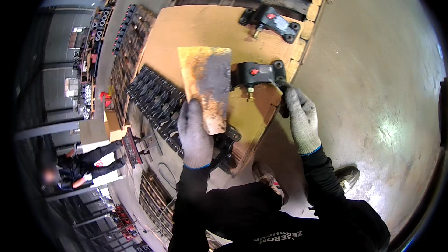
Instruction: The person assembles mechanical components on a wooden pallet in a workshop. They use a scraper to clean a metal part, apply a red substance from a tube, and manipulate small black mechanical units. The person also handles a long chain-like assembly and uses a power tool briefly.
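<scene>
A gloved left hand (195, 130) pinches a yellow board (196, 81), its grey smear (217, 72) apparently held handy to a black bracket (254, 73). The right hand (302, 119) curls nearby, its grip unclear.

Gloved left hand (194, 135) holds a stained yellow rectangular sheet (209, 79); gloved right hand (302, 122) is at the end of 1 black metal bracket (246, 72). A 2nd bracket (274, 21) lies farther away on cardboard (191, 25).

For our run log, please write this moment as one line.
left gloved hand: holding grey-smeared board | right gloved hand: at nearer black bracket, contact unclear | farther black bracket: on cardboard sheet
</scene>
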Demonstrator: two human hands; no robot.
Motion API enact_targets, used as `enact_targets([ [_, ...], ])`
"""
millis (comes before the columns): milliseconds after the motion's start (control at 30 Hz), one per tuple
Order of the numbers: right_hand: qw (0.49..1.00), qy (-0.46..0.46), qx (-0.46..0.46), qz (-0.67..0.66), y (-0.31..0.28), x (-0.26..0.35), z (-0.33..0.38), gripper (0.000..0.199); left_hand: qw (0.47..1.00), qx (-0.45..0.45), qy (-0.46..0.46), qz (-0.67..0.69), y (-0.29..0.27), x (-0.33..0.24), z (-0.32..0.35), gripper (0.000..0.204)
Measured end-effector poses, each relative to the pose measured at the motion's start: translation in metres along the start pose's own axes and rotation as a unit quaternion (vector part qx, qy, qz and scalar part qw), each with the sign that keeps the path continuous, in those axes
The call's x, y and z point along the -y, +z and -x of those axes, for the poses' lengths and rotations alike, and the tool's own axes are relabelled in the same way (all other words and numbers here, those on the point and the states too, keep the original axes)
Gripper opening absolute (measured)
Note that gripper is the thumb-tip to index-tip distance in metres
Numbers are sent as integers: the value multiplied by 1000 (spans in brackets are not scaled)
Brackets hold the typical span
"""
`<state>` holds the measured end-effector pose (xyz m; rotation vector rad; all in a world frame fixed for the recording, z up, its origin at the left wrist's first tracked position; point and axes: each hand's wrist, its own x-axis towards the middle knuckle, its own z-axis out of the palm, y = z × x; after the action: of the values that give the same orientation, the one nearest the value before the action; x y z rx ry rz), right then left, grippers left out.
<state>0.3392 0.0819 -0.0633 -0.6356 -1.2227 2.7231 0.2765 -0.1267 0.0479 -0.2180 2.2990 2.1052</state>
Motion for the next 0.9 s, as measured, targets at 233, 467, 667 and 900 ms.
enact_targets([
  [233,983,-133,89,88,45,8,10,35,995,27,-27,93,-9,-4,19,42],
  [467,969,-140,137,152,46,-1,9,16,997,-31,-54,38,-17,12,18,48],
  [667,964,-140,93,205,44,-7,6,14,999,17,-44,8,-12,10,19,48],
  [900,958,-159,76,226,39,-22,1,12,993,13,-48,-107,-4,0,27,52],
])
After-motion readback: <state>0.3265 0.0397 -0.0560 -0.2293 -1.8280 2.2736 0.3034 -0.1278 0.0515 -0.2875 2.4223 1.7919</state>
